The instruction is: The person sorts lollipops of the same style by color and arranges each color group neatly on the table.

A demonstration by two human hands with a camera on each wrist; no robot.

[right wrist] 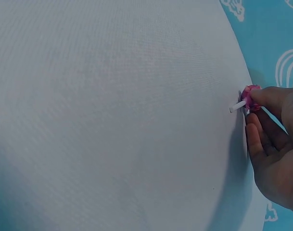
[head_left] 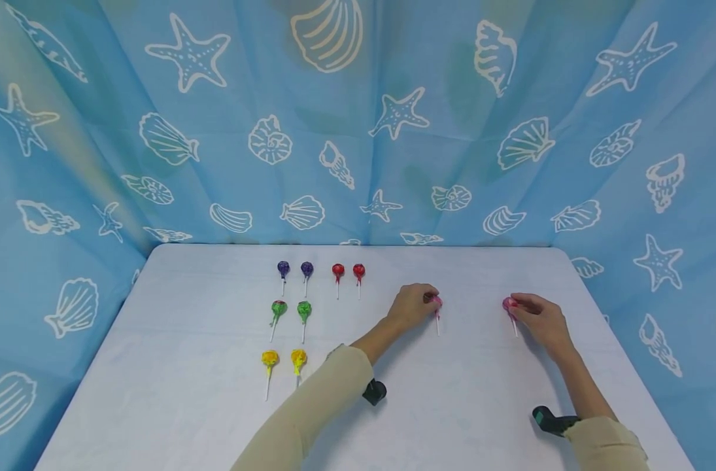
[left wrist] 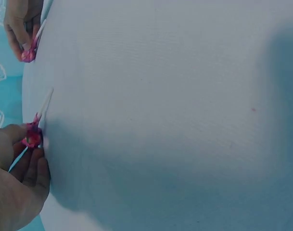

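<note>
My left hand (head_left: pixel 413 306) pinches the wrapped head of a pink lollipop (left wrist: pixel 32 138), whose white stick points toward me. Farther right, my right hand (head_left: pixel 543 320) holds a second pink lollipop (right wrist: pixel 252 98) by its head between thumb and fingers. Both are at the table's right half, close to the surface. Left of my hands lie pairs of lollipops: purple (head_left: pixel 307 269) and red (head_left: pixel 338 270) at the back, green (head_left: pixel 304 310) in the middle row, yellow (head_left: pixel 270 359) nearest me. My left sleeve partly covers one yellow lollipop's stick.
A white cloth covers the table (head_left: pixel 175 366). Behind it and at its sides hangs a blue curtain (head_left: pixel 346 176) with white shells and starfish. Dark wrist devices (head_left: pixel 374 392) stick out by both sleeves.
</note>
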